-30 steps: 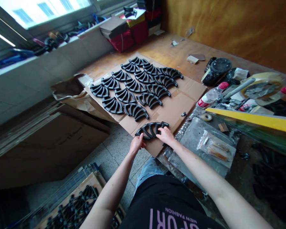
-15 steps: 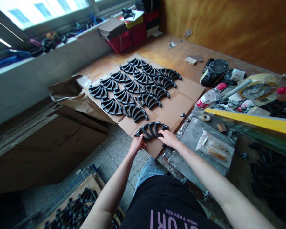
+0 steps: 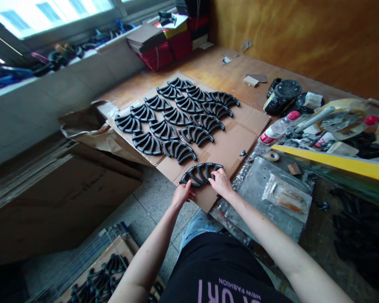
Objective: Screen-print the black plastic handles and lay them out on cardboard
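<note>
A fan-shaped row of glossy black curved pieces (image 3: pixel 203 166) lies at the near end of a flat cardboard sheet (image 3: pixel 240 124). My left hand (image 3: pixel 183 194) grips the row's left end between thumb and fingers. At its right end, my right hand (image 3: pixel 220 182) is closed on the last pieces, with its fingertips partly hidden. Farther up the sheet, several similar fans of black pieces (image 3: pixel 177 117) lie close together in rows.
To the right stand a plastic bottle (image 3: pixel 275 128), a dark tub (image 3: pixel 286 92) and a yellow-edged tray (image 3: pixel 341 161) of clutter. A plastic bag (image 3: pixel 286 195) lies on a grey plate. Cardboard sheets (image 3: pixel 66 189) lean at left; more black parts (image 3: pixel 101 277) fill a crate below.
Both hands stay at the ends of the black row. My right hand has shifted slightly at its end, and the camera view has moved a little.
</note>
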`<state>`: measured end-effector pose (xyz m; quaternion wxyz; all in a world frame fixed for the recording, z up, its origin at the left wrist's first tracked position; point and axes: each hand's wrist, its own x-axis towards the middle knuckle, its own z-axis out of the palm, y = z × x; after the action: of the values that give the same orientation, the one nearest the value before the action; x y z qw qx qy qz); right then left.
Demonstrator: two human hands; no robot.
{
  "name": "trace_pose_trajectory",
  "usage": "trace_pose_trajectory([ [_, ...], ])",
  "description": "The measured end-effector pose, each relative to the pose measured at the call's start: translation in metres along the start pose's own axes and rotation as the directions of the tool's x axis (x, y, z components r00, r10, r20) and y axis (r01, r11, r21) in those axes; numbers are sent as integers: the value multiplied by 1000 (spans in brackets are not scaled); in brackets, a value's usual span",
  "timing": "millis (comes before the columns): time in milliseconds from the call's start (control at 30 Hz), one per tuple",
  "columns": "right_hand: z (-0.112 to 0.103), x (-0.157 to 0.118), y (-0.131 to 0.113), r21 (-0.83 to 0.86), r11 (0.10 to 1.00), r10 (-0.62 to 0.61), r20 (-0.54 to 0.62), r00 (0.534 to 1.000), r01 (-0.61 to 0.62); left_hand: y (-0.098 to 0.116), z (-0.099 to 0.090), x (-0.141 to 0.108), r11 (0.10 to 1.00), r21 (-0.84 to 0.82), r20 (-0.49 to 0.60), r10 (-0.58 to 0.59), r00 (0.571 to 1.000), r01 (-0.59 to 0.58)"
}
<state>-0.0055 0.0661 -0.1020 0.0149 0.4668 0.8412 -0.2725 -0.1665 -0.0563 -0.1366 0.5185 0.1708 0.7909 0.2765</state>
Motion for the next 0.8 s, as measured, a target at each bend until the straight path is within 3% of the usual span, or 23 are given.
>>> trace_pose_trajectory([
  [133, -8, -9, -12, -118, 987, -114, -20, 993, 111, 0, 0, 2, 1000, 4, 23, -6, 1000, 6],
  [233, 2, -14, -32, -180, 962, -209, 14, 978, 208, -1, -1, 3, 1000, -4, 42, 3, 999, -3],
  [333, 22, -13, -50, -213, 966, -136, 70, 988, 147, 0, -3, 2, 1000, -15, 63, 20, 998, -20],
  [433, 35, -7, -60, -231, 972, -36, 56, 998, 48, 3, -5, 0, 999, -29, 68, 40, 997, -38],
  [533, 31, -3, -59, -210, 977, -40, 28, 999, 45, 5, -1, -5, 997, -25, 54, 75, 996, -74],
  [600, 20, 0, -54, -163, 985, -55, 14, 998, 57, 4, 4, -9, 984, 37, 35, 174, 984, -175],
  [667, 3, 5, -45, -94, 994, -63, -28, 998, 60, 4, 10, -11, 918, 179, 41, 353, 935, -355],
  [733, -17, 16, -35, -26, 998, -61, -109, 992, 58, 7, 15, -7, 782, 366, 72, 517, 853, -505],
  [800, -41, 36, -21, 21, 999, -35, -203, 979, 40, 15, 21, 3, 628, 514, 116, 624, 773, -584],
])
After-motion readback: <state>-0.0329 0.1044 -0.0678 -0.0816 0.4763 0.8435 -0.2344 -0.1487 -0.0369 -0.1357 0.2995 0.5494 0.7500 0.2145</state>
